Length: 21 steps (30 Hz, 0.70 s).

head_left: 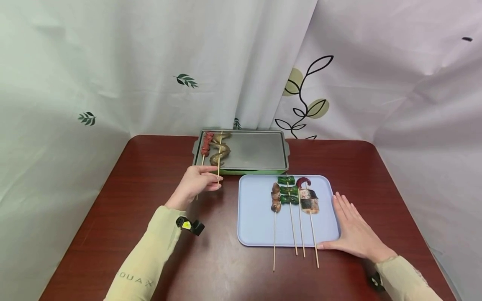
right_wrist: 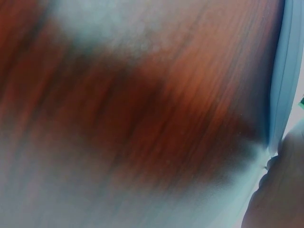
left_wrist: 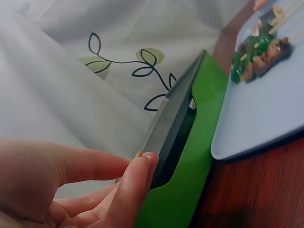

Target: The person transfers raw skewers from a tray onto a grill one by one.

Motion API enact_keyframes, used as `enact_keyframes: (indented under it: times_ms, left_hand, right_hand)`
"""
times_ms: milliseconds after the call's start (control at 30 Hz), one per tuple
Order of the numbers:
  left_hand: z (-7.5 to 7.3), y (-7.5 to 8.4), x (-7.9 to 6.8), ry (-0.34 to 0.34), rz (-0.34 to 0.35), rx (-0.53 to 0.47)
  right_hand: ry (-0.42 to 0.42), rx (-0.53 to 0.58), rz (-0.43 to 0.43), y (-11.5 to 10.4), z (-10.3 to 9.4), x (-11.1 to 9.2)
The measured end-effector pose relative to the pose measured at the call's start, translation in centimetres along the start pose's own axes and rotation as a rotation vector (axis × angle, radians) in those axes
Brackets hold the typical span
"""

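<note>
Left hand: the stick of the wing skewer (head_left: 220, 144) is pinched between thumb and fingertips by the left hand (head_left: 196, 182).
Wing skewer: the brown wings are held ahead of that hand, over the left part of the grill pan (head_left: 260, 148); whether the pan is fully touched cannot be told.
Setting down: the step in hand is judged to be the placing of this skewer; the stick is best lowered level, with the wings laid flat before the pinch is loosened.
Spacing: the red skewer (head_left: 206, 144) lies close beside the wings, ahead and slightly left of the hand, so a sideways brush is best avoided; bare pan is offered to the right of the wings.
Right hand: the fingers of the right hand (head_left: 354, 232) are laid straight along the right edge of the blue tray (head_left: 254, 213), its thumb at the near rim; no skewer is gripped by it.
Pointing: the wing end is aimed forward, away from the left hand, and the bare stick end is turned back toward the person.
Long axis: it is run nearly straight away from the person, roughly across the pan's longer side, with a slight rightward lean at the far end.
</note>
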<state>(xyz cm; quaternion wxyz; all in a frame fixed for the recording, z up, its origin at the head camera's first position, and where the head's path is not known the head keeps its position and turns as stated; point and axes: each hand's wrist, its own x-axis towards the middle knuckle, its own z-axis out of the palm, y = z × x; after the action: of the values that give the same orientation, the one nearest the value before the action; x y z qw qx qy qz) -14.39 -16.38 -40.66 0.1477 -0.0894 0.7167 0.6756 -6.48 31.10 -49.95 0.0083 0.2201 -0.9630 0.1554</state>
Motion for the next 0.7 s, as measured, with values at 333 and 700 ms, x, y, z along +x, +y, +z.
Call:
enact_keyframes:
  times_ms: [333,700]
  left_hand:
    - [0.32,-0.06,-0.10,0.033,0.006,0.067]
    - [0.03,-0.34,-0.20,0.082,0.011,0.132]
  right_hand:
    - [0.006,0.003,-0.003,0.04,-0.12,-0.01]
    - [0.004,0.000,-0.002,-0.01,-0.22,0.03]
